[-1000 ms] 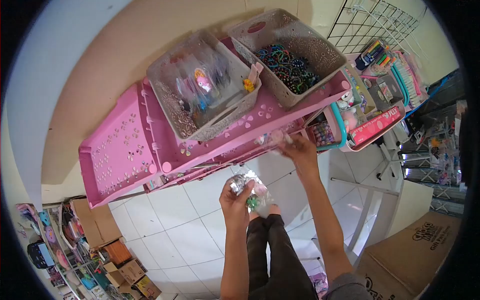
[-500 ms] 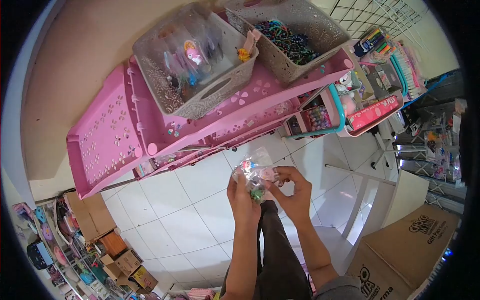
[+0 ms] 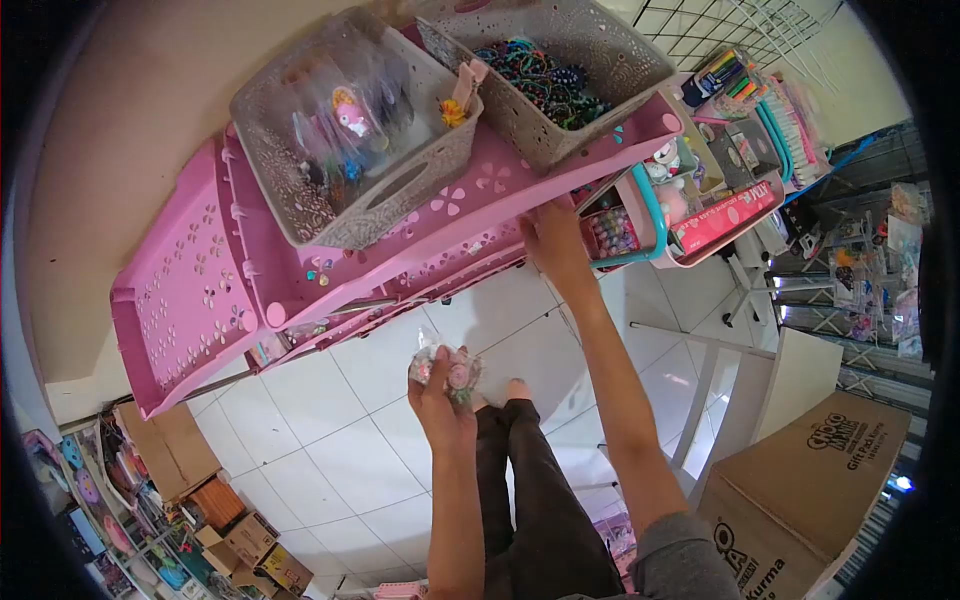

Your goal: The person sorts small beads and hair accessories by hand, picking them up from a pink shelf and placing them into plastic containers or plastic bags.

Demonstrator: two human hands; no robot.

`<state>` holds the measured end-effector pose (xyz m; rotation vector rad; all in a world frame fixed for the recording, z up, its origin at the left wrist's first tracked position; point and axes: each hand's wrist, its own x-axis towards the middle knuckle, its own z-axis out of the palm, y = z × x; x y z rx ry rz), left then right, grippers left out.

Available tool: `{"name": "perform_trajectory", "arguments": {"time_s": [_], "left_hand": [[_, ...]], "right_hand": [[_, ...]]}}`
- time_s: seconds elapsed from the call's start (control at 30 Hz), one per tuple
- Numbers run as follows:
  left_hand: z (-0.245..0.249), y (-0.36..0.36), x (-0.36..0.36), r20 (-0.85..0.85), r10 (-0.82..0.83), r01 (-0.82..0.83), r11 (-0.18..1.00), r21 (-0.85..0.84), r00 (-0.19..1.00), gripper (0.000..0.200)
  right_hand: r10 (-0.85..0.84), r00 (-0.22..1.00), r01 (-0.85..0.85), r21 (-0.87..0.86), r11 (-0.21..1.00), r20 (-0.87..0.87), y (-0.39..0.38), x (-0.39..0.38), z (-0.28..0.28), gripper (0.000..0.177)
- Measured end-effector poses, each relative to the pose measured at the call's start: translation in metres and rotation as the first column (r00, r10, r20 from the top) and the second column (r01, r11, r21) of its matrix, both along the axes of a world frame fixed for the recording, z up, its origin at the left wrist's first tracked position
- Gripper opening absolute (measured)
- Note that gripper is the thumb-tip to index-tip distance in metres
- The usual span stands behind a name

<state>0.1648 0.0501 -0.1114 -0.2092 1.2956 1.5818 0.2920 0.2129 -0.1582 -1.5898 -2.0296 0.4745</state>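
Note:
My left hand (image 3: 440, 408) is closed around small clear plastic packets (image 3: 458, 372) with pink, white and green trinkets inside, held over the tiled floor. What exactly the trinkets are is too small to tell. My right hand (image 3: 553, 240) reaches into the lower tier of the pink plastic rack (image 3: 480, 217), near its right end. Its fingertips are partly hidden beneath the upper tier's edge, so whether they grip anything does not show.
Two grey baskets stand on the rack: one with packaged items (image 3: 350, 215), another with dark beaded strings (image 3: 545, 145). A trolley with a teal handle (image 3: 655, 215) adjoins on the right. Cardboard boxes stand lower right (image 3: 805, 480) and lower left (image 3: 165, 450).
My right hand has left the packets and moved up into the rack's lower tier. My left hand keeps the packets and has shifted left. The view has shifted slightly.

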Motion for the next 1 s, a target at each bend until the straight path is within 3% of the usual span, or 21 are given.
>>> {"name": "perform_trajectory", "arguments": {"time_s": [0.03,0.1,0.17,0.23,0.37,0.43,0.47,0.57,0.6,0.63,0.7,0.83,0.87,0.93,1.0], "left_hand": [[-0.001,-0.001,-0.002,0.0,-0.001,0.001,1.0,0.006,1.0,0.022],[-0.003,-0.003,-0.005,0.0,0.008,-0.008,0.999,-0.032,1.0,0.021],[-0.006,-0.007,-0.007,0.017,0.002,-0.001,0.999,-0.036,1.0,0.022],[-0.01,-0.01,-0.009,0.035,-0.002,0.004,0.999,-0.041,0.999,0.023],[-0.016,-0.015,-0.011,0.042,-0.053,0.054,0.998,-0.022,0.998,0.028],[-0.018,-0.015,-0.011,0.044,-0.063,0.064,0.998,-0.018,0.997,0.029],[-0.02,-0.015,-0.01,0.057,-0.058,0.059,0.998,-0.016,0.997,0.029],[-0.02,-0.015,-0.005,0.088,-0.063,0.064,0.998,-0.01,0.994,0.031],[-0.018,-0.014,-0.004,0.099,-0.069,0.07,0.998,-0.007,0.993,0.033],[-0.017,-0.013,-0.002,0.101,-0.075,0.075,0.997,-0.002,0.992,0.033],[-0.01,-0.013,0.002,0.085,-0.037,0.037,0.999,0.006,0.996,0.034],[0.02,-0.01,0.01,0.055,-0.072,0.071,0.997,0.015,0.996,0.032],[0.028,-0.011,0.012,0.059,-0.133,0.129,0.99,0.058,0.989,0.032],[0.047,-0.016,0.02,0.081,-0.208,0.197,0.973,0.122,0.975,0.029],[0.068,-0.02,0.033,0.082,-0.198,0.181,0.968,0.174,0.977,0.028]], "right_hand": [[-0.025,0.98,-0.027,0.257,0.966,0.197,0.022,-0.001,-0.038,0.031],[-0.081,0.957,0.014,0.233,0.972,0.278,0.042,-0.004,-0.082,0.032],[-0.134,0.925,0.061,0.207,0.977,0.357,0.044,-0.008,-0.091,0.034],[-0.246,0.778,0.185,0.164,0.969,0.578,0.038,-0.012,-0.093,0.033],[-0.233,0.812,0.254,0.036,0.967,0.536,0.038,-0.007,-0.102,0.032],[-0.33,0.916,0.297,0.166,0.94,0.228,0.046,-0.005,-0.11,0.025],[-0.332,0.915,0.299,0.166,0.94,0.23,0.048,-0.003,-0.114,0.025],[-0.233,0.962,0.23,0.038,0.972,0.139,0.045,0.001,-0.088,0.016],[-0.18,0.979,0.181,0.001,0.983,-0.091,0.033,0.003,-0.071,0.016],[-0.127,0.94,0.127,-0.02,0.992,-0.316,0.019,0.005,-0.052,0.017],[-0.232,0.894,0.09,-0.355,0.931,-0.383,-0.02,0.01,-0.012,0.022],[-0.384,0.597,-0.195,-0.592,0.782,-0.704,-0.114,0.014,0.071,0.014],[-0.389,0.597,-0.196,-0.597,0.778,-0.702,-0.129,0.015,0.082,0.014],[-0.461,0.47,-0.271,-0.62,0.736,-0.752,-0.154,0.021,0.104,0.012],[-0.386,0.527,-0.216,-0.559,0.801,-0.757,-0.168,0.022,0.126,0.011]]}}
